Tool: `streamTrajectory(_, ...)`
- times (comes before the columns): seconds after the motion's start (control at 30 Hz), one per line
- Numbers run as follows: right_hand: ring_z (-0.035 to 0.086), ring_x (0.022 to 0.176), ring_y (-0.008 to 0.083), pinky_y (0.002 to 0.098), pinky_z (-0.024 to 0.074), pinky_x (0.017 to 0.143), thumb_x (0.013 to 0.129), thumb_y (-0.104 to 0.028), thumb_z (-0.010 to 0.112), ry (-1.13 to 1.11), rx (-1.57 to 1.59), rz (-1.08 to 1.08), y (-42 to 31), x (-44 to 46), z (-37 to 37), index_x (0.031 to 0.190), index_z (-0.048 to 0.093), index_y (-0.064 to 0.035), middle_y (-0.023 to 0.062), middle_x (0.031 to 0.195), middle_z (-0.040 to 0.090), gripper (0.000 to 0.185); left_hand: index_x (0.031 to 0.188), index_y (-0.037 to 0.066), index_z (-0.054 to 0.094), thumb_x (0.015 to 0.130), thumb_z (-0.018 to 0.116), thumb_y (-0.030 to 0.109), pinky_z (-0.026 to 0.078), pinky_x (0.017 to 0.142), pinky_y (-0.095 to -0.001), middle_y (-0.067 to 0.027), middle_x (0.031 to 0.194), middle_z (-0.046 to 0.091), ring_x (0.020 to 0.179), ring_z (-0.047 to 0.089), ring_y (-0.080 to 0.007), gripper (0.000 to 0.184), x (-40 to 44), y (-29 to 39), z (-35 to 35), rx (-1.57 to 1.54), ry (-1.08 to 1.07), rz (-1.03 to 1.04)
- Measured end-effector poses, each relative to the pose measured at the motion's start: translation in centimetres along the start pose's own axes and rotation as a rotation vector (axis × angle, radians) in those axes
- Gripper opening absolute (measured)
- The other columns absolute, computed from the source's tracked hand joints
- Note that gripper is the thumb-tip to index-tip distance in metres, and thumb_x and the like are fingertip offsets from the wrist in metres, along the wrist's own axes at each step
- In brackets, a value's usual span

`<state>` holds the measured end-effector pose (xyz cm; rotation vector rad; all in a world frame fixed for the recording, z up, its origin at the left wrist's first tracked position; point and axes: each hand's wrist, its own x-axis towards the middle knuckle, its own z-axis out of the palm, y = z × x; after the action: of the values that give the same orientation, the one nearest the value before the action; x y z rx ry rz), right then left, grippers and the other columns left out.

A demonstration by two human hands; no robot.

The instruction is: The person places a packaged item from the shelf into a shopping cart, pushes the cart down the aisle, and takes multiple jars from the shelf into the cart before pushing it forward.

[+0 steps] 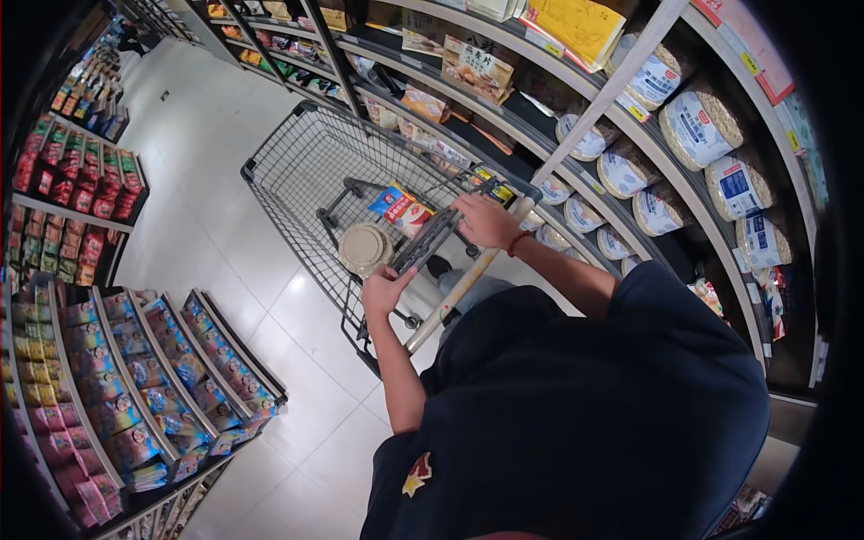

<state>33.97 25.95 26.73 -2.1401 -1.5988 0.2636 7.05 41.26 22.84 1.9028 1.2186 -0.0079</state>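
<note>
A wire shopping cart (297,153) stands in front of me. My left hand (387,290) is closed on the left end of the dark grey bar (434,236) across its rear, beside a round tub with a beige lid (364,248). On the same bar, at its right end, my right hand (486,221) is closed too, with a red bracelet on the wrist. A red, blue and yellow packet (402,210) lies in the cart between my hands. Closer to my body runs the cart's pale handle (454,301), which neither hand touches.
Shelves on the right carry large clear tubs of oats (702,126) and bagged goods (477,67), close to the cart's side. At the left, sloped racks of blue packets (135,369) and red packets (76,171) border the tiled floor (202,171).
</note>
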Motion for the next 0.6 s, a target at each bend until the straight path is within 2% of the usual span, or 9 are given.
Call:
streamTrajectory(0.03,0.058,0.113,0.0330,0.0441,0.0464,0.098,0.091,-0.015,0.060,-0.001,0.040,0.004,0.0,0.0,0.0,0.118,0.060,-0.0056,0.0123,0.115,0.060,0.028,0.081,0.004,0.069,0.069,0.084,0.069,0.055,0.073,-0.0395,-0.0130,0.077,0.073,0.076,0.071,-0.0288,0.068,0.0,-0.1,0.0,-0.008,0.007,0.001)
streamTrajectory(0.37,0.059,0.111,0.0330,0.0435,0.0469,0.097,0.090,-0.014,0.059,0.000,0.052,-0.007,0.8,-0.2,0.2,0.117,0.060,-0.0045,0.0127,0.114,0.061,0.028,0.079,0.003,0.067,0.068,0.086,0.067,0.054,0.070,-0.0411,-0.0136,0.075,0.071,0.074,0.070,-0.0308,0.067,-0.3,0.3,0.3,-0.015,0.028,0.016)
streamTrajectory(0.43,0.060,0.118,0.0266,0.0473,0.0540,0.092,0.092,-0.018,0.058,-0.010,-0.010,0.007,1.0,-0.2,0.4,0.119,0.061,-0.0112,0.0064,0.115,0.062,0.028,0.077,0.003,0.066,0.069,0.086,0.065,0.054,0.070,-0.0410,-0.0139,0.074,0.070,0.073,0.070,-0.0311,0.066,-0.4,0.3,0.4,-0.003,0.024,0.024)
streamTrajectory(0.57,0.059,0.120,0.0256,0.0467,0.0523,0.094,0.092,-0.018,0.058,-0.014,-0.013,0.020,1.0,-0.7,0.4,0.119,0.061,-0.0120,0.0056,0.116,0.062,0.028,0.076,0.003,0.066,0.069,0.086,0.065,0.054,0.070,-0.0411,-0.0142,0.073,0.070,0.073,0.070,-0.0313,0.066,-0.7,0.3,0.7,-0.023,0.038,0.033)
streamTrajectory(0.6,0.059,0.116,0.0298,0.0453,0.0496,0.097,0.092,-0.017,0.058,-0.010,0.020,0.008,0.9,-0.8,0.2,0.118,0.060,-0.0079,0.0099,0.116,0.061,0.028,0.077,0.003,0.064,0.071,0.088,0.060,0.054,0.066,-0.0379,-0.0125,0.067,0.069,0.065,0.069,-0.0257,0.062,-0.8,0.3,0.8,-0.017,0.045,0.054)
